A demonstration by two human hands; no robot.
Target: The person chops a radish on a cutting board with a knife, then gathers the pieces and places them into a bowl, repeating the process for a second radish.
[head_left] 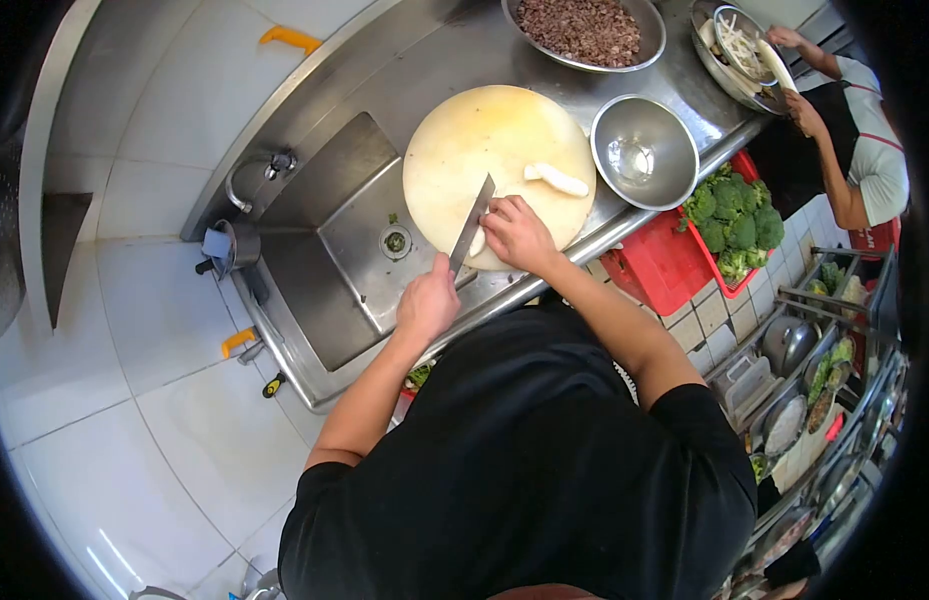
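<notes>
My left hand [429, 302] is closed around the handle of a kitchen knife [473, 226], its blade angled over a round cutting board [464, 130]. My right hand [517, 234] has bent fingers pressed onto a pale vegetable piece [477, 243] beside the blade; the fingers partly hide it. Farther right on the board lies another white, elongated vegetable [557, 180], whose exact kind I cannot tell. The board rests over the steel sink's right edge.
A steel bowl [644, 150] stands right of the board, and a bowl of brownish chopped food [579, 32] behind it. Left lies the sink basin [359, 230] with a faucet [274, 165]. Broccoli [732, 220] fills a red crate below. A co-worker [854, 140] handles white vegetables at right.
</notes>
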